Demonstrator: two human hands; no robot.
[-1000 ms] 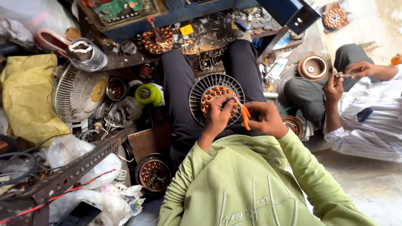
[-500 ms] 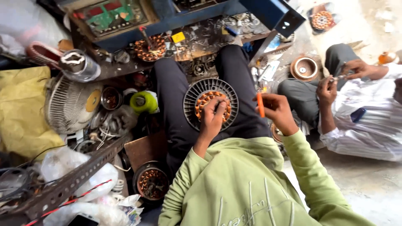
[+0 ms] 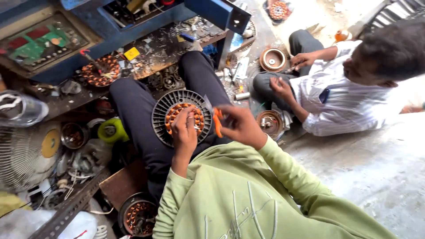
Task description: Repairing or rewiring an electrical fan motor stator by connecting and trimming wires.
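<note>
The round fan motor (image 3: 181, 116) with its orange wire coils is lying on the person's lap, between the two dark trouser legs. The left hand (image 3: 185, 129) is pressing down on the coils with bent fingers. The right hand (image 3: 239, 125) is gripping an orange tool (image 3: 217, 122) tight, just beside the motor's rim, while another person (image 3: 336, 84) is sitting near, working on a round metal part (image 3: 272, 59).

A small yellow square label (image 3: 131, 53) is seen on the cluttered blue bench. White plastic bags (image 3: 26, 223) are bunched at lower left.
</note>
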